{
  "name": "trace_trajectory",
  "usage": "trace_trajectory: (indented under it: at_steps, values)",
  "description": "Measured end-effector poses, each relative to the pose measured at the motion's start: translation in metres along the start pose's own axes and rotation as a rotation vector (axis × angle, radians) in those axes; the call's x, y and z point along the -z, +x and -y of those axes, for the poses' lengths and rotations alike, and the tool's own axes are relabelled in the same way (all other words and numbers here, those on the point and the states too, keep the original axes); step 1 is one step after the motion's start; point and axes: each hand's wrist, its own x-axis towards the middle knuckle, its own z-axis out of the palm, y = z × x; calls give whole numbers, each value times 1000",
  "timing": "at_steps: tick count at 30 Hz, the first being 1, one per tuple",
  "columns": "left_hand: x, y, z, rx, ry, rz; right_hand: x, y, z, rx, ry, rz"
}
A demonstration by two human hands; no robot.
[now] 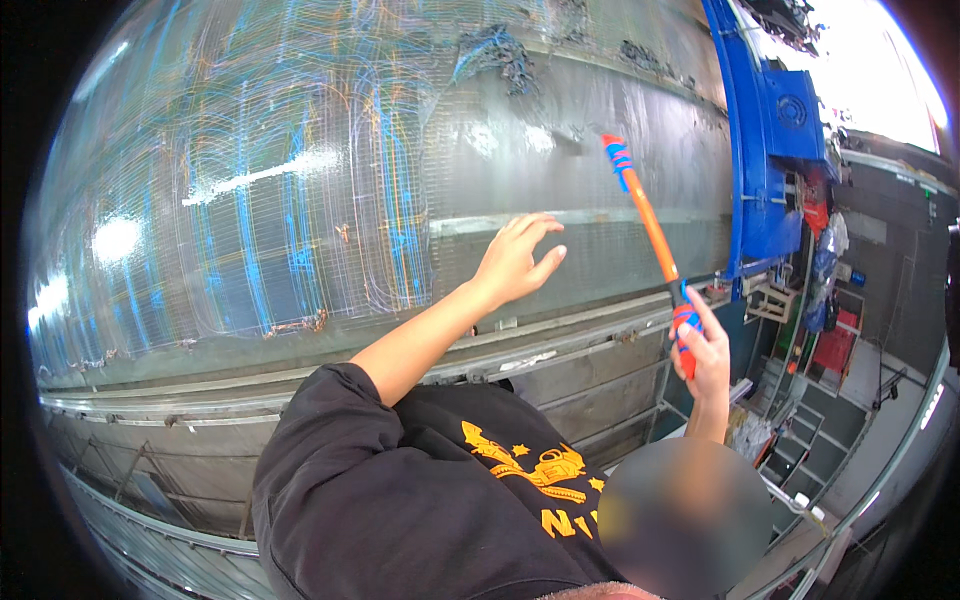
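Note:
My right hand (703, 345) is closed around the lower end of a long orange rod (650, 225) with red and blue wrapped at both ends. The rod slants up and away to the left, its red tip over the wide grey sheet-like surface (600, 185). Whether that tip touches the surface I cannot tell. My left hand (518, 258) is held out over the same surface, fingers loosely apart and holding nothing. Left of it the surface is covered with a dense pattern of thin coloured lines (260, 190).
Dark crumpled scraps with blue strands (495, 58) lie on the far part of the surface. A blue machine frame (742, 150) borders its right side. Metal rails (570, 340) run along the near edge. Further right stand a red crate (838, 340) and plastic-wrapped items (828, 260).

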Motion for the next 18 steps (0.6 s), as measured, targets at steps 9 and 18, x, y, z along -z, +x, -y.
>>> trace_trajectory:
  at_steps: [9, 18]
  values:
    - [-30, -50, -26, -144, 112, 115, -46, -29, -65, 28, -207, 119]
    - [52, -65, 15, 121, 174, -89, -176, 195, 89, 104, -133, 51]
